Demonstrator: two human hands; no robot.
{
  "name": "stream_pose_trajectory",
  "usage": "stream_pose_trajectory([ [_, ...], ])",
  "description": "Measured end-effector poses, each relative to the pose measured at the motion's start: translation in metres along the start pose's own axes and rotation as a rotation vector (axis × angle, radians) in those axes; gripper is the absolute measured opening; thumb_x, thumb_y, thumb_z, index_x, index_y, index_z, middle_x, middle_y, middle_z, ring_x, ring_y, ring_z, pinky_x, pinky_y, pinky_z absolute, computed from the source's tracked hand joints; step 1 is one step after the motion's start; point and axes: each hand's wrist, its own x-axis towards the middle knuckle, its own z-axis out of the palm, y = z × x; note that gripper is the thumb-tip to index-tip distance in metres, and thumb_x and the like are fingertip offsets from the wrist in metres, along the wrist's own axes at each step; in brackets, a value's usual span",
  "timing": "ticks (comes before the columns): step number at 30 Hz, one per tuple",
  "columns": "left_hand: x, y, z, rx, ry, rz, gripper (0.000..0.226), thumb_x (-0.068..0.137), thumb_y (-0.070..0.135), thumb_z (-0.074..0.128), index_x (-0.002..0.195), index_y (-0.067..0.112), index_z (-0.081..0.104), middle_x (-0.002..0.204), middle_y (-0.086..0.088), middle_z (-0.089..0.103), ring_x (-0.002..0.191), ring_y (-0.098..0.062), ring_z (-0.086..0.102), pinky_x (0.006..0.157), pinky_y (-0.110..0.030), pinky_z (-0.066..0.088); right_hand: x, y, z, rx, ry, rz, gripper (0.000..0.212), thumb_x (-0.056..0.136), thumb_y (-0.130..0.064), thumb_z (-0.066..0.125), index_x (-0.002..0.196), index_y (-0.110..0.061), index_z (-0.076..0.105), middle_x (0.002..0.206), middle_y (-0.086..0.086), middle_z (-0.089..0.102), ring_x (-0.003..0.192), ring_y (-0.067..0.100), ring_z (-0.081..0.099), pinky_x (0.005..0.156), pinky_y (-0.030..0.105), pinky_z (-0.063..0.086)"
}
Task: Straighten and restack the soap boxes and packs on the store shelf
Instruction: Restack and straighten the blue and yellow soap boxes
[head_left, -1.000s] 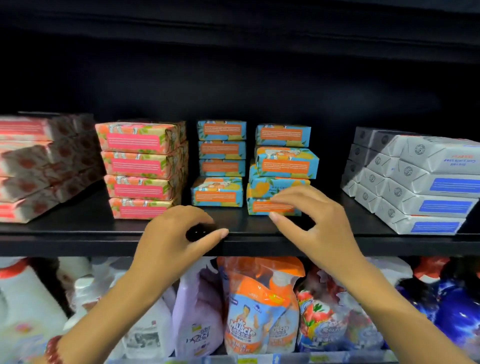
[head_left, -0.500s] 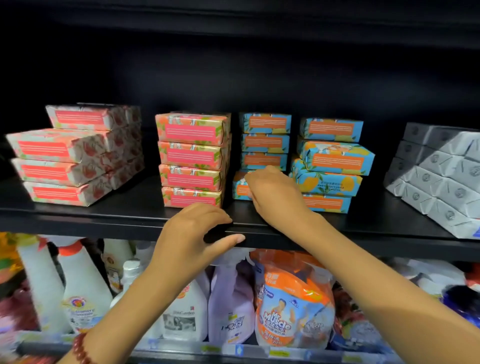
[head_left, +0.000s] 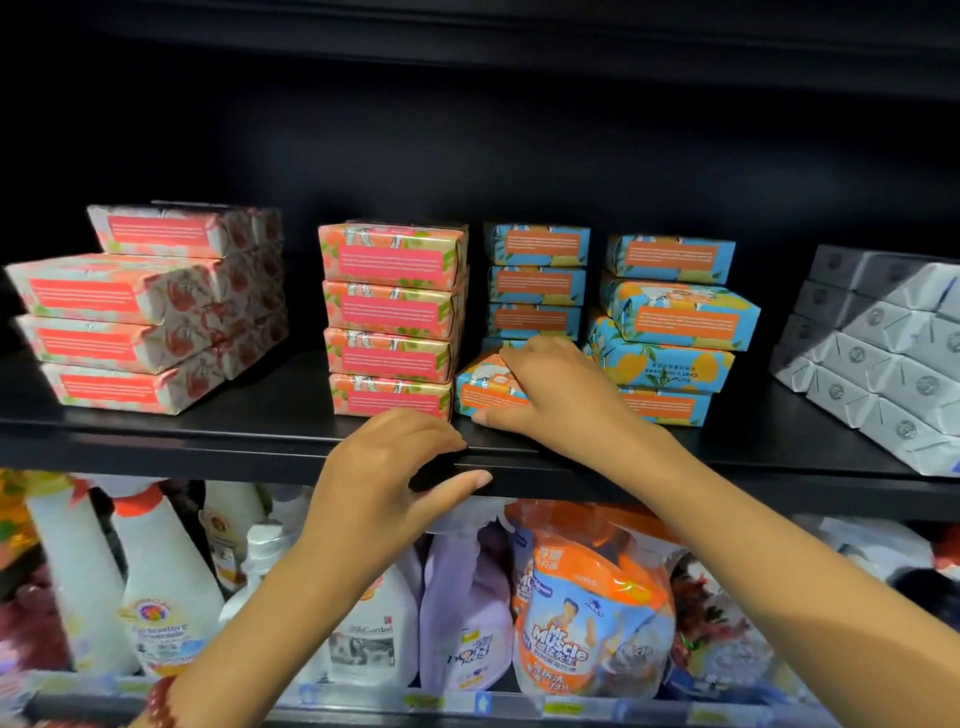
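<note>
Leave the red-and-white packs (head_left: 145, 312) near the left end of the shelf (head_left: 208, 431) for later: top one set back, lower three jutting toward the front edge. Take the pink stack (head_left: 392, 317) to their right as the model, four high and square to the front edge.

Brace with the left hand (head_left: 384, 467), fingers curled over the shelf's front lip, thumb hooked beneath, holding nothing else.

Work with the right hand (head_left: 550, 389), draped over the loose blue box (head_left: 483, 387), fingers bent across the top, thumb pressed along the lower front face. Note the box's place: flat on the shelf close to the front edge, just beside the pink stack's bottom pack, turned slightly askew, ahead of the blue column (head_left: 535, 283), with three boxes showing above the hand.

Probably the step in hand: squaring this box and returning it to that column. Grip by the long sides rather than the soft paper top. Lift clear instead of dragging, turn the orange label to the front, then set down flush on the column.

Avoid nudging the crooked blue stack (head_left: 670, 332) just beside the right wrist; middle boxes there skewed and overhanging, likely to slip. Save the grey packs (head_left: 878, 353) toward the right end, lying in a slope, for last.
</note>
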Motion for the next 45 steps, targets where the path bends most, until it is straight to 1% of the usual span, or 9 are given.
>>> stream_pose_trajectory([
  [5, -0.001, 0.0, 0.0, 0.006, 0.004, 0.009, 0.041, 0.078, 0.046, 0.061, 0.087, 0.009, 0.074, 0.088, 0.002, 0.071, 0.084, -0.014, 0.065, 0.076, -0.025, 0.048, -0.03, 0.008, -0.011, 0.185, 0.136, -0.012, 0.069, 0.078, -0.061, 0.057, 0.133, -0.021, 0.046, 0.122, -0.001, 0.05, 0.113, 0.015, 0.042, 0.087, 0.032, 0.041],
  [12, 0.021, 0.022, -0.002, -0.111, 0.128, 0.022, 0.034, 0.078, 0.04, 0.065, 0.093, 0.011, 0.073, 0.095, 0.004, 0.07, 0.091, -0.011, 0.063, 0.081, -0.028, 0.049, -0.087, 0.048, -0.04, 0.465, 0.254, 0.052, 0.081, 0.059, -0.07, 0.052, 0.128, -0.026, 0.054, 0.114, -0.015, 0.054, 0.106, 0.004, 0.049, 0.09, 0.024, 0.042],
  [16, 0.068, 0.04, 0.011, -0.083, 0.112, 0.067, 0.03, 0.079, 0.025, 0.073, 0.102, 0.006, 0.068, 0.104, -0.003, 0.068, 0.1, -0.018, 0.062, 0.088, -0.029, 0.046, -0.11, 0.075, -0.051, 0.478, 0.313, 0.097, 0.078, 0.058, -0.066, 0.056, 0.124, -0.026, 0.058, 0.113, -0.02, 0.054, 0.106, 0.002, 0.051, 0.088, 0.01, 0.037],
  [19, 0.101, 0.045, 0.027, -0.074, 0.087, 0.0, 0.044, 0.08, 0.016, 0.074, 0.121, 0.007, 0.059, 0.121, -0.006, 0.061, 0.116, -0.021, 0.054, 0.098, -0.029, 0.041, -0.123, 0.091, -0.057, 0.483, 0.336, 0.121, 0.06, 0.059, -0.064, 0.058, 0.115, -0.041, 0.055, 0.111, -0.022, 0.055, 0.099, -0.004, 0.051, 0.079, 0.003, 0.036],
  [22, 0.133, 0.042, 0.04, 0.032, 0.104, -0.043, 0.053, 0.083, 0.017, 0.07, 0.131, 0.008, 0.049, 0.126, -0.01, 0.055, 0.12, -0.024, 0.048, 0.097, -0.031, 0.038, -0.133, 0.102, -0.059, 0.529, 0.364, 0.125, 0.05, 0.06, -0.061, 0.06, 0.108, -0.05, 0.049, 0.106, -0.026, 0.055, 0.098, -0.01, 0.051, 0.074, 0.003, 0.038],
  [25, 0.162, 0.037, 0.046, 0.259, 0.054, -0.157, 0.045, 0.087, 0.017, 0.064, 0.126, 0.003, 0.049, 0.117, -0.018, 0.058, 0.11, -0.035, 0.052, 0.088, -0.04, 0.043, -0.138, 0.113, -0.057, 0.547, 0.391, 0.138, 0.057, 0.061, -0.059, 0.062, 0.114, -0.04, 0.054, 0.106, -0.026, 0.056, 0.097, -0.008, 0.053, 0.073, 0.002, 0.038],
  [30, 0.187, 0.022, 0.057, 0.481, -0.12, -0.123, 0.071, 0.09, 0.027, 0.059, 0.147, 0.006, 0.023, 0.151, -0.013, 0.029, 0.139, -0.029, 0.024, 0.115, -0.042, 0.013, -0.142, 0.123, -0.059, 0.599, 0.438, 0.15, 0.061, 0.059, -0.056, 0.064, 0.117, -0.039, 0.055, 0.109, -0.028, 0.055, 0.099, -0.012, 0.052, 0.073, -0.001, 0.037],
  [40, 0.18, 0.016, 0.063, 0.254, 0.147, -0.121, 0.051, 0.07, 0.018, 0.077, 0.116, 0.01, 0.056, 0.118, -0.01, 0.055, 0.113, -0.028, 0.043, 0.084, -0.031, 0.032, -0.138, 0.132, -0.061, 0.626, 0.525, 0.132, 0.064, 0.057, -0.055, 0.079, 0.113, -0.044, 0.052, 0.106, -0.033, 0.056, 0.097, -0.017, 0.051, 0.072, -0.002, 0.037],
  [45, 0.176, 0.019, 0.062, 0.389, 0.187, -0.04, 0.042, 0.076, 0.017, 0.073, 0.113, 0.008, 0.055, 0.113, -0.012, 0.056, 0.109, -0.032, 0.046, 0.092, -0.039, 0.036, -0.128, 0.136, -0.069, 0.604, 0.588, 0.095, 0.056, 0.063, -0.049, 0.067, 0.116, -0.039, 0.052, 0.104, -0.035, 0.054, 0.095, -0.02, 0.05, 0.071, -0.005, 0.036],
])
